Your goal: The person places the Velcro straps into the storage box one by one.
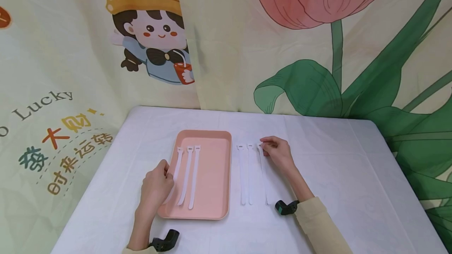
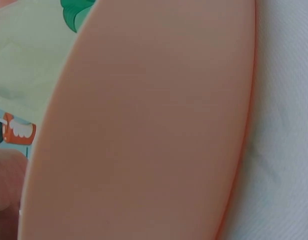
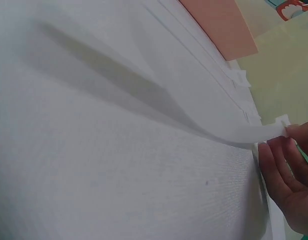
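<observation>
My left hand (image 1: 157,183) holds the left rim of a pink tray (image 1: 213,175), its fingers curled and partly hidden. In the left wrist view the tray's outer wall (image 2: 144,120) fills most of the picture, with a bit of the hand (image 2: 8,190) at the rim. Three white cable straps with slotted heads lie in the tray, the rightmost strap (image 1: 194,177) fully visible. Right of the tray my right hand (image 1: 279,154) pinches the slotted head of another white strap (image 3: 259,134). Its tail slants down towards the table.
Two more white straps, a left one (image 1: 241,175) and a right one (image 1: 250,175), lie side by side between the tray and my right hand. A white cloth (image 1: 353,179) covers the table. A printed curtain (image 1: 226,69) hangs behind its far edge.
</observation>
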Motion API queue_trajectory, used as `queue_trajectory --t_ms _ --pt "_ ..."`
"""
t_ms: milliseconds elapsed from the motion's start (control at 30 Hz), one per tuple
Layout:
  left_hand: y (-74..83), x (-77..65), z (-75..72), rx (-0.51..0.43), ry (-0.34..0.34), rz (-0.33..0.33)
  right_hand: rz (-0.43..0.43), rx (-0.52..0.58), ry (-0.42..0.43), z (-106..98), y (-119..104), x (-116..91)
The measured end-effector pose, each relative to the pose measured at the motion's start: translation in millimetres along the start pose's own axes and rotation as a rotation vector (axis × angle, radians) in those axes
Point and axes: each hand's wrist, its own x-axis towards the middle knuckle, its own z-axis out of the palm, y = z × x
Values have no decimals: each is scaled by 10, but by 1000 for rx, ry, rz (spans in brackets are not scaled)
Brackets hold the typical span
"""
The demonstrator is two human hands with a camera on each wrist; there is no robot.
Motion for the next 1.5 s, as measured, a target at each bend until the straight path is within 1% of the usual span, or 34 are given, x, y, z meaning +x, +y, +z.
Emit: queue_trajectory --t_ms 367,600,867,1067,1233,1500 --pt "12 -8 -7 5 -2 -3 -3 34 -1 -22 -92 -40" --pt "13 -16 -11 -7 -14 -12 6 58 -10 -55 -203 -84" --pt "7 -15 -10 -2 -11 -7 -38 79 -26 -131 -288 -108" --pt "12 -20 -20 3 -7 -7 -75 122 -46 -152 -371 -136" --pt "13 -23 -24 7 -6 -8 -100 160 -63 -136 -474 -173" --pt "17 -21 -23 12 -6 -17 -119 188 -74 -78 -657 -231"
